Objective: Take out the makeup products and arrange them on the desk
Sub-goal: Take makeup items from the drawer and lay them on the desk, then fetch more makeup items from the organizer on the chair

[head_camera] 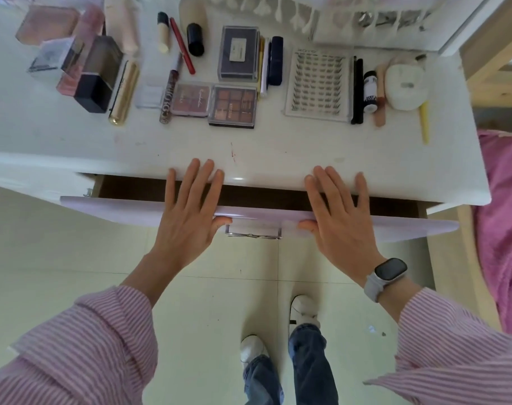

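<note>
Several makeup products lie in rows on the white desk (278,147): an eyeshadow palette (233,106), a pink blush palette (191,99), a dark boxed compact (238,53), a tray of false lashes (317,84), a gold tube (125,93), a red pencil (182,42) and a white puff case (404,86). The lilac drawer front (117,210) stands slightly pulled out, its inside dark. My left hand (187,217) and my right hand (341,217) lie flat with straight fingers over the drawer's top edge, thumbs against its front.
A metal drawer handle (253,233) hangs between my hands. A clear organiser (365,21) stands at the desk's back right. A pink blanket (503,229) lies to the right. My feet in white shoes stand on the pale tiled floor (73,258).
</note>
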`<move>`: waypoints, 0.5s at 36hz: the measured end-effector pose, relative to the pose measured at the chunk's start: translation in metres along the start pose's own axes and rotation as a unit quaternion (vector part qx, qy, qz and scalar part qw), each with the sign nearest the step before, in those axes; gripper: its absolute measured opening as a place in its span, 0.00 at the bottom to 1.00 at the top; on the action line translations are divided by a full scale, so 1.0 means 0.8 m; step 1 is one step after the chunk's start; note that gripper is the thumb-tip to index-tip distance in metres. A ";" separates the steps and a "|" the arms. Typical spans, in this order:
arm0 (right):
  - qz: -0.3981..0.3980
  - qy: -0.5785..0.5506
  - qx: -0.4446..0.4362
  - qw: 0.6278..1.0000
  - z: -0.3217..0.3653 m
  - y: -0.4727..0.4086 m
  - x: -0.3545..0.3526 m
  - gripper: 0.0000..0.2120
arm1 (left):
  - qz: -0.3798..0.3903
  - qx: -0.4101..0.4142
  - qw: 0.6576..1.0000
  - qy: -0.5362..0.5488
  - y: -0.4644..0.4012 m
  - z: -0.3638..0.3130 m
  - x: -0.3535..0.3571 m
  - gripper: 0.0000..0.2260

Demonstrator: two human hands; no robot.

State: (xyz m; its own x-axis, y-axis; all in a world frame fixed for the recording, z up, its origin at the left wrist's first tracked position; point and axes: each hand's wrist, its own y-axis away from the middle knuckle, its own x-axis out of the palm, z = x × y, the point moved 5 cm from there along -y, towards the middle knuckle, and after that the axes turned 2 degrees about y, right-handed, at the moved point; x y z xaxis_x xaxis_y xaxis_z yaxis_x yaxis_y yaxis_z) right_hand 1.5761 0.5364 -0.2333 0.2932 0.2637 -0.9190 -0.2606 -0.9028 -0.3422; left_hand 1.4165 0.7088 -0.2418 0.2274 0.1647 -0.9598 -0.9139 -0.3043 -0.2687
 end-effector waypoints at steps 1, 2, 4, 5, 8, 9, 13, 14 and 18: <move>-0.009 0.003 -0.004 1.000 0.001 -0.002 0.000 0.31 | -0.009 0.000 1.000 0.005 -0.002 0.001 -0.002 0.30; -0.019 0.004 -0.004 1.000 0.002 -0.003 0.000 0.30 | -0.018 0.000 1.000 0.010 -0.004 0.002 -0.003 0.30; -0.042 0.005 0.004 0.999 0.000 -0.008 0.000 0.29 | -0.036 0.000 0.999 0.019 -0.011 0.003 -0.006 0.29; -0.056 0.007 0.011 0.998 -0.001 -0.011 0.000 0.28 | -0.044 -0.002 0.999 0.021 -0.015 0.003 -0.007 0.29; -0.091 0.002 0.028 0.995 -0.004 -0.019 0.001 0.25 | -0.076 -0.015 0.997 0.018 -0.025 0.004 -0.008 0.28; -0.101 -0.002 0.032 0.994 -0.005 -0.023 0.002 0.24 | -0.087 -0.024 0.996 0.013 -0.028 0.004 -0.008 0.27; -0.126 -0.023 0.050 0.990 -0.003 -0.032 0.002 0.21 | -0.124 -0.057 0.991 -0.012 -0.035 0.006 -0.005 0.23; -0.132 -0.026 0.055 0.989 -0.002 -0.032 0.002 0.21 | -0.131 -0.058 0.990 -0.016 -0.035 0.005 -0.004 0.23; -0.127 -0.035 0.068 0.989 0.000 -0.029 0.005 0.19 | -0.125 -0.061 0.990 -0.007 -0.033 0.001 -0.002 0.23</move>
State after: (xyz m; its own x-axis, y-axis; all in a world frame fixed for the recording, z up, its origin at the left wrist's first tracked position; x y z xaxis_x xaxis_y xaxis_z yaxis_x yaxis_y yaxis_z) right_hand 1.5833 0.5584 -0.2289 0.3024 0.5023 -0.8101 -0.3104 -0.7516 -0.5819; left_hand 1.4399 0.7171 -0.2331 0.4366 0.2620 -0.8607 -0.7813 -0.3639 -0.5071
